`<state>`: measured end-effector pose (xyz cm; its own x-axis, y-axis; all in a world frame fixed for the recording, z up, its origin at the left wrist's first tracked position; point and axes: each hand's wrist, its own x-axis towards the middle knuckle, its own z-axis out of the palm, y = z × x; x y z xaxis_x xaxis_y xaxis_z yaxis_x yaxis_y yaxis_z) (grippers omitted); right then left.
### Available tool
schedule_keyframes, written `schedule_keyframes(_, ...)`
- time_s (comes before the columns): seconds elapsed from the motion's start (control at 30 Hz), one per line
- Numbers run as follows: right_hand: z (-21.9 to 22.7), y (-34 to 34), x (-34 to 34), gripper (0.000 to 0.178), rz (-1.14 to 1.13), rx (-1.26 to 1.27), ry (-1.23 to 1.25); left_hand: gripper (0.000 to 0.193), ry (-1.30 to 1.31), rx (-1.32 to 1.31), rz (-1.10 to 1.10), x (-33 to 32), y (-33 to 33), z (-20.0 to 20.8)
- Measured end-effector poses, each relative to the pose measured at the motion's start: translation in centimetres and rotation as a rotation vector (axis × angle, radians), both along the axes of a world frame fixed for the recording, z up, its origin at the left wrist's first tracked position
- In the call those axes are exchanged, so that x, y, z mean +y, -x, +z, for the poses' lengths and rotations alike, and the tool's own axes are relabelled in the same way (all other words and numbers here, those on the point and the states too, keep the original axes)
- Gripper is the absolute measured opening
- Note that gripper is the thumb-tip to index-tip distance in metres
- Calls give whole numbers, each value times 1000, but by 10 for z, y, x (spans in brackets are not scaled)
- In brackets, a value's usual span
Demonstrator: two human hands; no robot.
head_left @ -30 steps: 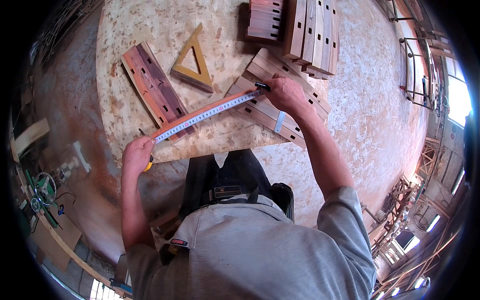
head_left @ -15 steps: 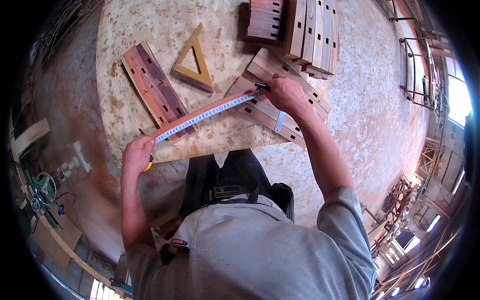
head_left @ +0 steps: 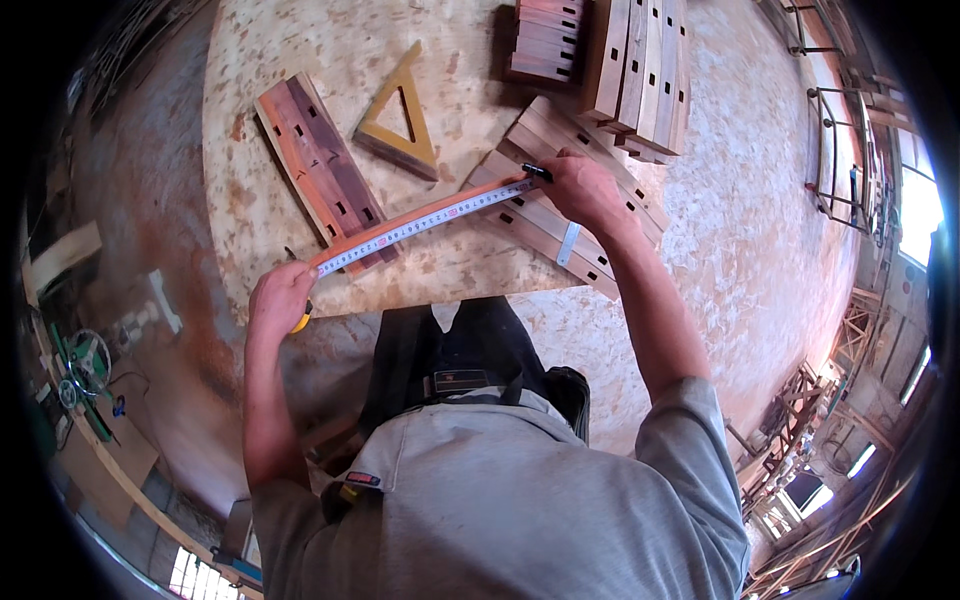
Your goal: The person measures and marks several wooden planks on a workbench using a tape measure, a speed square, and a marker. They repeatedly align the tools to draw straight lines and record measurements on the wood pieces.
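Note:
A tape measure's white blade (head_left: 420,225) stretches along a narrow reddish wooden strip (head_left: 400,221), slanting up to the right. My left hand (head_left: 280,298) is closed at the lower left end, with the yellow tape measure case (head_left: 302,317) showing beneath it. At the upper right end my right hand (head_left: 582,187) is closed on a black pen-like thing (head_left: 537,172), its fingers at the blade's end. The strip crosses a dark red slotted board (head_left: 320,165) and several paler slotted boards (head_left: 545,235). A small metal rule (head_left: 569,243) lies on the paler ones.
A yellow triangular square (head_left: 402,120) lies beyond the strip on the blotchy plywood table (head_left: 260,50). Stacks of slotted boards (head_left: 640,75) and darker pieces (head_left: 545,40) stand at the far right. A machine with a handwheel (head_left: 88,362) is off to the left.
The table and everything on it sit slightly farther right in the picture. Both hands keep their hold, and the blade stays stretched along the strip.

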<state>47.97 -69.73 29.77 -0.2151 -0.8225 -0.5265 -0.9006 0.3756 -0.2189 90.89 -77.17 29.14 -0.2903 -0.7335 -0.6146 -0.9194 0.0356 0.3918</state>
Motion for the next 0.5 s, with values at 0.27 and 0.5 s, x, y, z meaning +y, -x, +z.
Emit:
schedule_keyframes(0.27, -11, 7, 3, 24, 6, -53, 34, 27, 34, 45, -9, 4, -12, -13)
schedule_keyframes(0.5, -1, 0, 0, 22, -5, -46, 16, 30, -25, -40, -14, -1, 4, 7)
